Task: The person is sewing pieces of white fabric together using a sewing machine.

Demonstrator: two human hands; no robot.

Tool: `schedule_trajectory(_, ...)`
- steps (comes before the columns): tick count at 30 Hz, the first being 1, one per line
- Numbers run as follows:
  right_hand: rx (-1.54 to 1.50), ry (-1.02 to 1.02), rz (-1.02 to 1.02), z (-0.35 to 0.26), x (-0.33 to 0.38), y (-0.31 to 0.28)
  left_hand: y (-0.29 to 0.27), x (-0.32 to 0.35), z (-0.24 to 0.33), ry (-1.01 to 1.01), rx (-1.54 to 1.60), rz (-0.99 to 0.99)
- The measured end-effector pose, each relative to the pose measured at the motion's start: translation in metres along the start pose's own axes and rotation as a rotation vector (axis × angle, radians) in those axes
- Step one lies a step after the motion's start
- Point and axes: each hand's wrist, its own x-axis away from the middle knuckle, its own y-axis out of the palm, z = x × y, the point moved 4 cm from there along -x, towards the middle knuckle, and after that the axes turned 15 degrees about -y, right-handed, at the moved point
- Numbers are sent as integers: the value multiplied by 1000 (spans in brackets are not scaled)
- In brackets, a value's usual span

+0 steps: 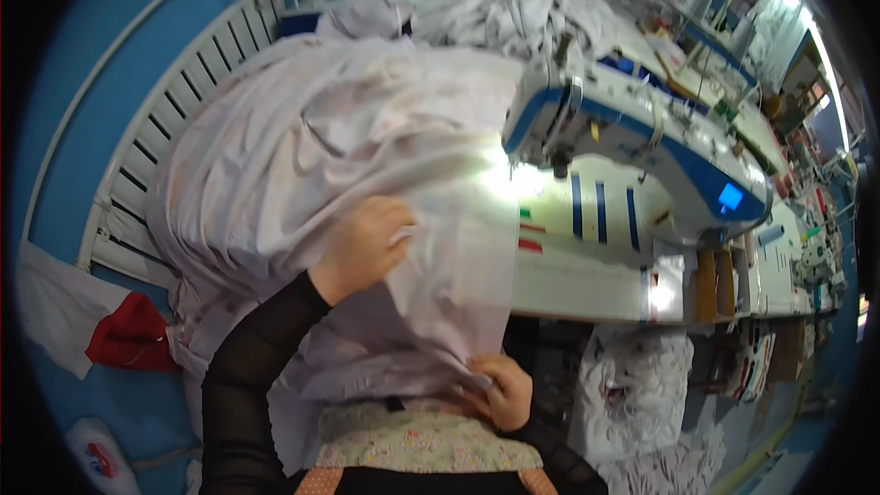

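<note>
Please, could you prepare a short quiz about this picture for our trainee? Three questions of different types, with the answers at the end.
1. True or false: a bright light shines at the needle end of the sewing machine.
2. Which hand is nearer to the floral fabric? A) left B) right C) both equally
3. What lies directly beneath the left hand?

Key: 1. True. 2. B, the right hand. 3. The pale cloth.

Fabric (302, 128) lies spread — left of the sewing machine (683, 154).
</note>
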Motion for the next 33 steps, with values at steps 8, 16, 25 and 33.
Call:
schedule_trajectory(8, 9, -146, -21, -8, -7, -14, 39, 28, 15, 225, -82, -285)
schedule_trajectory(16, -48, -44, -39, 12, 1, -5, 12, 39, 23, 85, -38, -297)
schedule_trajectory(25, -107, 111, -110, 26, 4, -11, 10, -21, -6, -143, -33, -104)
schedule_trajectory(33, -126, 164, -174, 48, -5, -6, 40, -47, -56, -311, -277, 51)
